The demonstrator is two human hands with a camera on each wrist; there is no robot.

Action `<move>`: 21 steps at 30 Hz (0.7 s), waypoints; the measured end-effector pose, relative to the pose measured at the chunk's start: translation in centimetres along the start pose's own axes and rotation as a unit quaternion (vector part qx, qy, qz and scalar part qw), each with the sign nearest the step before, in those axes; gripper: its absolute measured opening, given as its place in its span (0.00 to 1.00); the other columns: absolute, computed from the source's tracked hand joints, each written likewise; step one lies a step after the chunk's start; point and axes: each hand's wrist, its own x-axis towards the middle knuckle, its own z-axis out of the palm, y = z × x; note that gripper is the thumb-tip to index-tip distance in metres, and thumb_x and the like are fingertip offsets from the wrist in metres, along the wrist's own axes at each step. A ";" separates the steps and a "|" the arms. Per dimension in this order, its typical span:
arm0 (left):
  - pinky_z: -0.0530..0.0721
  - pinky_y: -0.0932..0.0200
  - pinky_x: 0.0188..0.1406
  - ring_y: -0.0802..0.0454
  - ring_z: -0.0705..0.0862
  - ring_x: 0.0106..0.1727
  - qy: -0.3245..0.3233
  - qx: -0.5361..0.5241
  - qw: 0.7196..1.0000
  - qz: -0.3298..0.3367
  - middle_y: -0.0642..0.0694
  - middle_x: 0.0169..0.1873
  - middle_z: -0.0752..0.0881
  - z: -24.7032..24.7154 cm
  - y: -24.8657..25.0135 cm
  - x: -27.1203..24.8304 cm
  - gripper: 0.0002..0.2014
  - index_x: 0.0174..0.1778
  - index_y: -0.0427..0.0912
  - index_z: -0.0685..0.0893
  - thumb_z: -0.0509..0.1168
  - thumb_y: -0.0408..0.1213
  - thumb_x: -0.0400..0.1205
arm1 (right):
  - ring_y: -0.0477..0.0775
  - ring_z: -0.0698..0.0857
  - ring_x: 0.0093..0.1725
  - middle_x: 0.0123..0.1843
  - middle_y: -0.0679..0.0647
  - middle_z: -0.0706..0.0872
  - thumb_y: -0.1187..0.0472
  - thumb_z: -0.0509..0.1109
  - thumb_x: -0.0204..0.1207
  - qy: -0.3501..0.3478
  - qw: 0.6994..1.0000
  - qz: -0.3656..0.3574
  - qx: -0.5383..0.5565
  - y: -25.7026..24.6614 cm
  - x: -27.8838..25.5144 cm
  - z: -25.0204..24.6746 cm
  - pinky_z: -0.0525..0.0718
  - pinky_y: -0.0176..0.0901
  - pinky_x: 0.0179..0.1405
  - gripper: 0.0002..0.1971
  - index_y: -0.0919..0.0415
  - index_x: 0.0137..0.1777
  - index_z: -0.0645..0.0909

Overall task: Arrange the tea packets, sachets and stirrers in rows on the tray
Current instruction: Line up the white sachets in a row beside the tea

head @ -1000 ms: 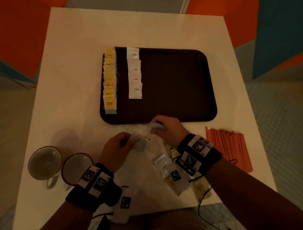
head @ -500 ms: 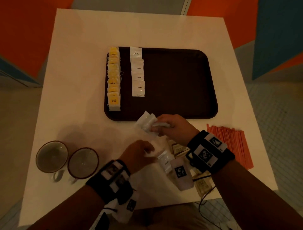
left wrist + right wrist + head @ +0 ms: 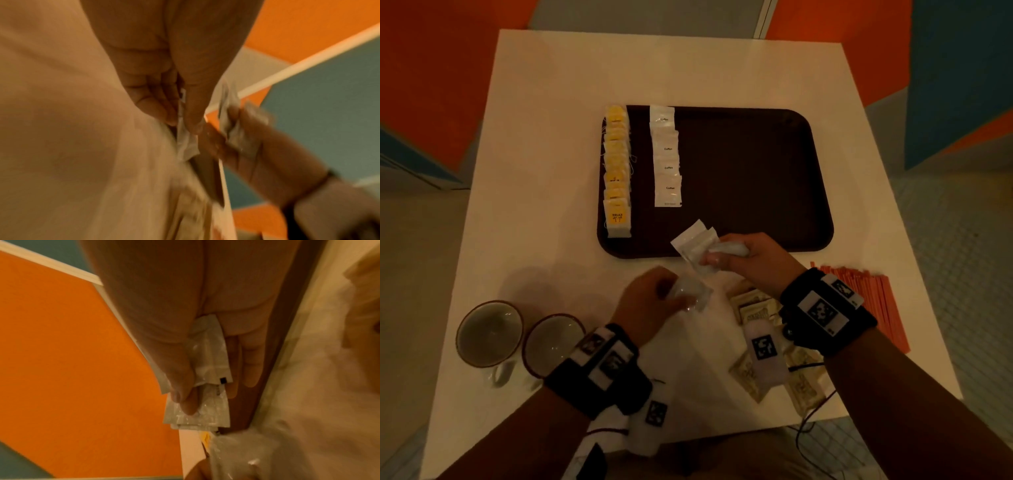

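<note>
A dark brown tray (image 3: pixel 756 178) lies on the white table. Along its left side runs a row of yellow tea packets (image 3: pixel 616 171); beside it is a row of white coffee sachets (image 3: pixel 667 157). My right hand (image 3: pixel 722 255) hovers at the tray's near edge and grips a fanned stack of white sachets (image 3: pixel 695 240), also seen in the right wrist view (image 3: pixel 207 369). My left hand (image 3: pixel 681 298) is just in front of the tray and pinches one white sachet (image 3: pixel 690 293), seen between thumb and fingers (image 3: pixel 183 133). Orange stirrers (image 3: pixel 866 301) lie at the right.
Two empty cups (image 3: pixel 489 334) (image 3: pixel 553 344) stand at the near left of the table. Beige sachets (image 3: pixel 756 308) lie in a loose pile under my right wrist. The tray's right half is bare. The table's near edge is close to my forearms.
My right hand has carried its stack of white sachets forward to the tray's near edge. My left hand has picked up another white sachet from the pile.
</note>
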 end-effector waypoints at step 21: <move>0.84 0.52 0.57 0.39 0.77 0.70 0.060 -0.485 0.872 -0.021 0.38 0.67 0.79 -3.7 4.1 0.7 0.25 0.68 0.40 0.74 0.50 0.54 0.84 | 0.48 0.87 0.48 0.48 0.55 0.88 0.66 0.66 0.76 -0.021 0.977 0.008 0.212 -3.0 0.5 3.0 0.85 0.43 0.56 0.06 0.64 0.47 0.85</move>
